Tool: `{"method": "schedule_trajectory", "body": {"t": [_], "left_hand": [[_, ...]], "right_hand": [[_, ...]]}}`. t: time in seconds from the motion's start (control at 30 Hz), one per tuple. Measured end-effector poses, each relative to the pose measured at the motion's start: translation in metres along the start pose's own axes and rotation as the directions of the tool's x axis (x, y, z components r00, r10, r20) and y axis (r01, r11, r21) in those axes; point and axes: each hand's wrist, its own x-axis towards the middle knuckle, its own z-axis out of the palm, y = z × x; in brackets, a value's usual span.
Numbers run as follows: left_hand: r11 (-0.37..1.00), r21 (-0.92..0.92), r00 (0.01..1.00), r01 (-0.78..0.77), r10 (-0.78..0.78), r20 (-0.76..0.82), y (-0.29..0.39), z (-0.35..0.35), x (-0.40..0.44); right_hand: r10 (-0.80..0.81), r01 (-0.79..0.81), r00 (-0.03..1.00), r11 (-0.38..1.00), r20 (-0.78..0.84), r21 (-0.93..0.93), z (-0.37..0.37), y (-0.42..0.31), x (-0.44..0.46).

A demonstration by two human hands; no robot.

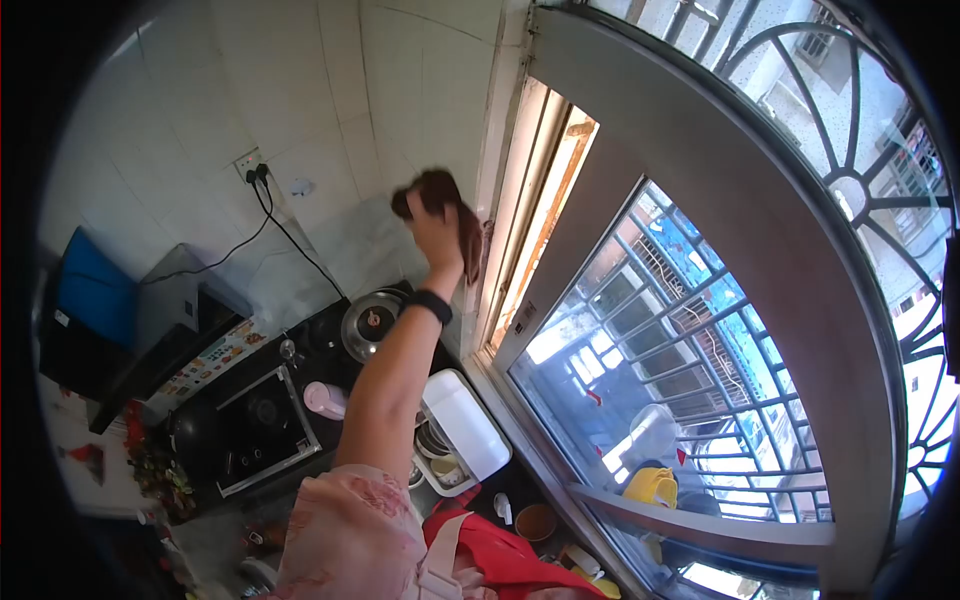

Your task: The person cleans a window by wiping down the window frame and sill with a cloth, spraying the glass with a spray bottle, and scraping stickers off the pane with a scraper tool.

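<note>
My left hand (436,238) is raised with a black band on its wrist, and its fingers are closed over a dark brown cloth (440,188). The cloth lies against the tiled wall (400,120), just left of the window frame, and part of it hangs down on the right side of the hand. Motion blurs the cloth and fingertips a little. My right hand is not in view.
Below my arm, a lidded metal pan (370,326), a pink container (324,399) and a white dish box (468,425) stand near the stove (262,425). Plugs sit in a wall socket (250,163). An open window sash (690,200) fills the right side.
</note>
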Motion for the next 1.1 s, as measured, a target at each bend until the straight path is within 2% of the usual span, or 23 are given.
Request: {"method": "schedule_trajectory", "body": {"t": [0.07, 0.1, 0.17, 0.2, 0.23, 0.3, 0.37, 0.4, 0.43, 0.5, 0.57, 0.63, 0.67, 0.7, 0.73, 0.77, 0.83, 0.87, 0.9, 0.93, 0.97, 1.03, 1.1], "left_hand": [[0.996, -0.062, 0.994, 0.067, -0.061, 0.094, -0.007, -0.017, -0.04], [0.983, -0.175, 0.991, 0.048, -0.025, 0.134, 0.003, -0.023, -0.044], [0.913, -0.381, 0.974, -0.144, 0.2, 0.11, 0.053, -0.037, -0.034], [0.876, -0.343, 0.921, -0.339, 0.383, 0.068, 0.091, -0.048, -0.022], [0.803, -0.293, 0.833, -0.519, 0.552, 0.04, 0.131, -0.057, -0.004], [0.688, -0.004, 0.683, -0.726, 0.721, 0.118, 0.189, -0.056, 0.028], [0.58, 0.283, 0.644, -0.764, 0.662, 0.383, 0.218, -0.049, 0.036], [0.451, 0.326, 0.553, -0.831, 0.738, 0.387, 0.209, -0.043, 0.037], [0.309, 0.358, 0.441, -0.881, 0.809, 0.389, 0.201, -0.036, 0.041], [0.228, 0.399, 0.406, -0.888, 0.797, 0.447, 0.195, -0.033, 0.037], [0.15, 0.445, 0.379, -0.883, 0.788, 0.485, 0.187, -0.022, 0.034], [0.106, 0.363, 0.305, -0.926, 0.775, 0.553, 0.167, -0.013, 0.016], [0.363, 0.376, 0.52, -0.852, 0.663, 0.538, 0.138, 0.004, -0.007], [0.223, 0.375, 0.417, -0.9, 0.691, 0.591, 0.094, 0.019, -0.025], [0.342, 0.308, 0.46, -0.888, 0.618, 0.638, 0.064, 0.021, -0.046], [0.085, 0.325, 0.306, -0.942, 0.614, 0.728, 0.013, 0.032, -0.065], [0.098, 0.206, 0.225, -0.974, 0.567, 0.792, -0.029, 0.024, -0.101], [0.257, 0.149, 0.256, -0.955, 0.454, 0.853, -0.044, 0.018, -0.118], [0.468, 0.073, 0.179, -0.881, 0.187, 0.966, -0.047, 0.01, -0.123], [0.588, 0.159, 0.254, -0.793, 0.082, 0.964, -0.037, 0.004, -0.129], [0.685, 0.244, 0.3, -0.687, -0.039, 0.953, -0.029, 0.001, -0.134], [0.911, 0.151, 0.542, -0.383, 0.089, 0.835, -0.058, 0.011, -0.137], [0.961, 0.142, 0.484, -0.236, -0.01, 0.875, -0.036, 0.011, -0.117]], "right_hand": [[0.01, -0.013, 0.998, 0.999, 0.056, 0.052, 0.001, 0.005, -0.003], [0.008, -0.011, 0.997, 0.999, 0.071, 0.035, 0.003, 0.008, -0.011], [-0.02, 0.019, 0.996, 1.0, 0.086, 0.007, 0.012, 0.02, -0.018], [-0.074, 0.074, 0.997, 0.997, -0.009, 0.027, 0.009, 0.015, -0.01], [-0.071, 0.071, 0.997, 0.997, -0.012, 0.016, 0.008, 0.013, -0.008], [-0.077, 0.078, 0.997, 0.997, -0.004, 0.008, 0.007, 0.01, -0.009], [0.226, -0.279, 0.94, 0.94, 0.258, 0.195, 0.013, 0.031, -0.026], [0.342, -0.457, 0.849, 0.858, 0.402, 0.234, 0.019, 0.043, -0.032], [0.268, -0.326, 0.913, 0.933, 0.308, 0.155, 0.02, 0.044, -0.039], [0.049, -0.044, 0.989, 0.998, 0.14, -0.037, 0.02, 0.04, -0.043], [-0.01, 0.007, 0.994, 1.0, 0.107, 0.024, 0.009, 0.031, -0.025], [0.034, -0.038, 0.994, 0.999, 0.106, 0.034, 0.012, 0.03, -0.024], [0.169, -0.195, 0.957, 0.977, 0.237, 0.091, 0.007, 0.026, -0.017], [0.283, -0.35, 0.885, 0.928, 0.369, 0.128, -0.004, 0.024, -0.006], [0.376, -0.502, 0.779, 0.854, 0.502, 0.139, -0.009, 0.021, -0.003], [0.312, -0.381, 0.865, 0.918, 0.394, 0.108, 0.002, 0.024, -0.014], [0.115, -0.114, 0.975, 0.993, 0.189, -0.016, 0.018, 0.038, -0.036], [0.105, -0.102, 0.975, 0.994, 0.197, -0.029, 0.018, 0.045, -0.043], [0.1, -0.092, 0.975, 0.995, 0.2, -0.047, 0.017, 0.037, -0.036], [0.095, -0.082, 0.974, 0.994, 0.205, -0.07, 0.014, 0.036, -0.035], [0.194, -0.193, 0.965, 0.981, 0.175, -0.018, 0.031, 0.051, -0.052], [0.366, -0.383, 0.918, 0.918, 0.153, 0.1, 0.079, 0.102, -0.102], [0.292, -0.286, 0.929, 0.956, 0.226, -0.059, 0.052, 0.122, -0.098]]}}
